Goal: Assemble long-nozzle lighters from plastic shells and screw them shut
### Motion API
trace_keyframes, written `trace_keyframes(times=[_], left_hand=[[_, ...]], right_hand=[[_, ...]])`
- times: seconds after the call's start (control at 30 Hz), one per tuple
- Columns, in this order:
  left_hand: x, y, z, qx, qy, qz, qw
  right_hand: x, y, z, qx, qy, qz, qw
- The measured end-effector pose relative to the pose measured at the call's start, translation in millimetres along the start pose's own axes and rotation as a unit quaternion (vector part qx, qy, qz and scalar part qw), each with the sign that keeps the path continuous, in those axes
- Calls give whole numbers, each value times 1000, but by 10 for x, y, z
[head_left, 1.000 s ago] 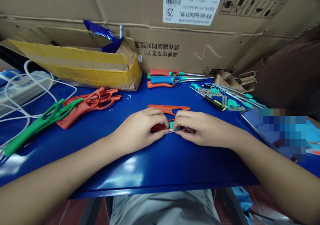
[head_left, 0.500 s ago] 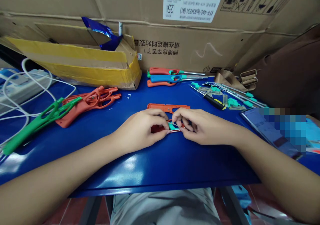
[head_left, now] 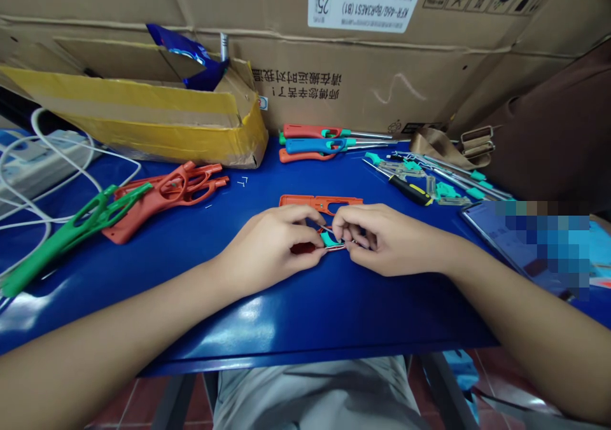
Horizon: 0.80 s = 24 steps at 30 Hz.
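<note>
Both hands meet over a red lighter casing half with a teal trigger (head_left: 329, 238) in it, mostly covered by fingers. My left hand (head_left: 281, 239) is closed on the casing's left part, thumb and fingertips at its edge. My right hand (head_left: 382, 239) pinches at its right end, where thin pale wire or a rod seems to run; the exact part is too small to tell. Just beyond the hands lies an orange lighter casing half (head_left: 310, 201), inner side up, partly hidden by the fingers.
Red casings (head_left: 162, 198) and a green casing (head_left: 71, 239) lie at left near a white cable (head_left: 42, 194). Whole lighters (head_left: 315, 145) lie behind. A screwdriver (head_left: 410, 190), metal tubes (head_left: 458, 175) and a phone (head_left: 510, 245) are at right. A taped cardboard box (head_left: 191, 124) stands back left.
The view has shifted slightly. My right fingers have moved a little off the teal trigger toward the casing's right end, and my left hand keeps its hold.
</note>
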<state>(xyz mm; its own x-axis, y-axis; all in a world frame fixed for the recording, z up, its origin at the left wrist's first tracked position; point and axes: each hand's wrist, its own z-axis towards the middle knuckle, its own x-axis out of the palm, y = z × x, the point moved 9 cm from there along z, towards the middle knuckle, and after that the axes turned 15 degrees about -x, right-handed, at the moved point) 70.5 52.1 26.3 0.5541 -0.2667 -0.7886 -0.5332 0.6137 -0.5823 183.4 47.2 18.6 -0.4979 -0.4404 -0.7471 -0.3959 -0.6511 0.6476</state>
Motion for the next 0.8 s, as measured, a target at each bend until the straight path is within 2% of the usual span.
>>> trace_keyframes(times=[0.2,0.57,0.8], left_hand=[[-3,-8,-5,-2,-30,8,1000],[-4,-57,-23,25,-40,45,998],[-5,-72,-20,37,-45,50,997]], right_hand=[[3,-34,-35,7,-14,21,1000],[-20,48,14,-70,-4,-53,996],[-9,-25,-12,-76,-14,-15,997]])
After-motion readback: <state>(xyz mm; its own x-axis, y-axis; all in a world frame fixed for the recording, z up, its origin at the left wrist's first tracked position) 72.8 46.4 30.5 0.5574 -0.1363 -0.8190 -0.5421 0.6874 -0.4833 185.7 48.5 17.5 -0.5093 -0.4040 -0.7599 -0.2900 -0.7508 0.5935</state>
